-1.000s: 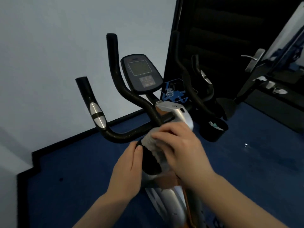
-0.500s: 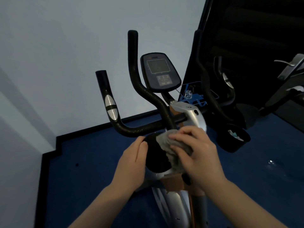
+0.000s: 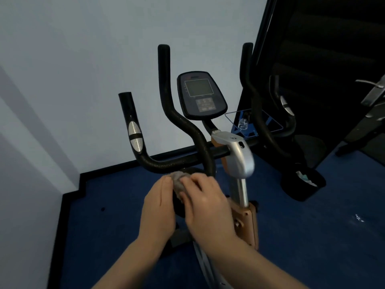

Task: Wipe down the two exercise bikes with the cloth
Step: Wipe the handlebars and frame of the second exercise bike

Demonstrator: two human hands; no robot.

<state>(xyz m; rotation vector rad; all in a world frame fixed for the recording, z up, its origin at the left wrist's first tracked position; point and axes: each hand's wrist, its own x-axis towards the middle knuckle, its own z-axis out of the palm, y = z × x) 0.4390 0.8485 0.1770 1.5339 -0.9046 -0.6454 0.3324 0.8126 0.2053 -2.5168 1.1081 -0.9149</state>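
Observation:
An exercise bike stands in front of me, with black handlebars [image 3: 166, 159], a grey console [image 3: 201, 94] and a silver stem [image 3: 239, 155]. Below the handlebars is a round black knob, mostly hidden by my hands. A grey cloth [image 3: 179, 180] lies bunched on top of that knob. My right hand [image 3: 206, 203] presses the cloth down with its fingers curled over it. My left hand [image 3: 159, 207] cups the left side of the knob, its fingertips touching the cloth's edge. Only this one bike is in sight.
A white wall [image 3: 73, 69] is close behind the bike, with a corner at the left. Blue carpet [image 3: 312, 236] covers the floor. A black bin [image 3: 306, 182] with paper in it sits at the right. A dark door with a handle [image 3: 373, 90] is at far right.
The view has shifted left, so the bike now sits further right in the frame. My right hand has slid the cloth up and left over the top of the knob; my left hand stays beside it.

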